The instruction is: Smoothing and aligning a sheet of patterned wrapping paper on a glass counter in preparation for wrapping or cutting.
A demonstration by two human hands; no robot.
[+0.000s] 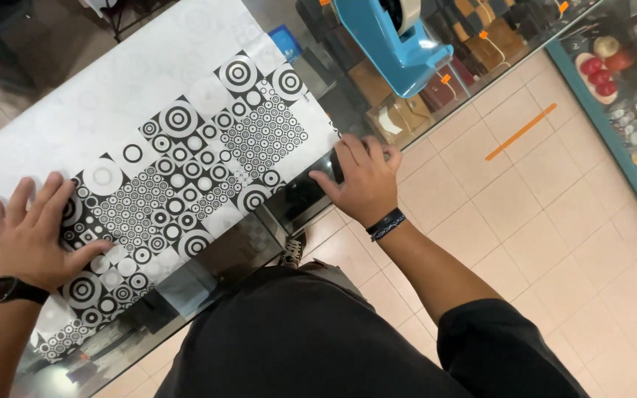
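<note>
A sheet of wrapping paper (186, 140), white with black-and-white circle patterns, lies flat across a glass counter (296, 199). My left hand (35, 232) presses flat on the patterned part near the counter's front edge, fingers spread, a black watch on the wrist. My right hand (363, 180) rests palm down at the paper's right edge, fingertips on the glass beside the paper's corner, a dark bracelet on the wrist. Neither hand grips anything.
A blue tape dispenser (396, 40) stands on the glass at the back right. Boxes and wallets show inside the counter below it. A tiled floor with an orange strip (521, 131) lies to the right, with a teal display case (628, 88) beyond.
</note>
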